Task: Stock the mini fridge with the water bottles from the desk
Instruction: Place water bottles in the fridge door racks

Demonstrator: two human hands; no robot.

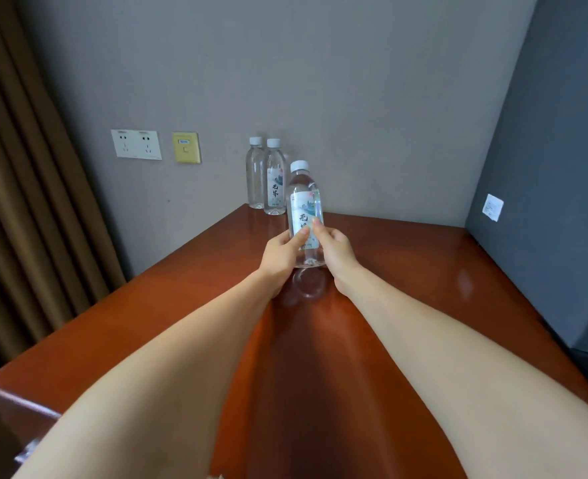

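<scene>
A clear water bottle (303, 198) with a white cap and a pale label stands upright on the reddish wooden desk (406, 271). My left hand (282, 252) grips its lower left side and my right hand (334, 248) grips its lower right side, thumbs on the label. Two more water bottles stand together at the desk's far edge against the wall, one (256, 172) without a visible label and one (274, 178) with its label facing me. The dark grey mini fridge (545, 202) stands on the desk at the right, its side toward me.
A grey wall runs behind the desk with a white double socket (136, 144) and a yellow wall plate (186, 147). Brown curtains (19, 202) hang at the left. A white sticker (492, 207) is on the fridge's side.
</scene>
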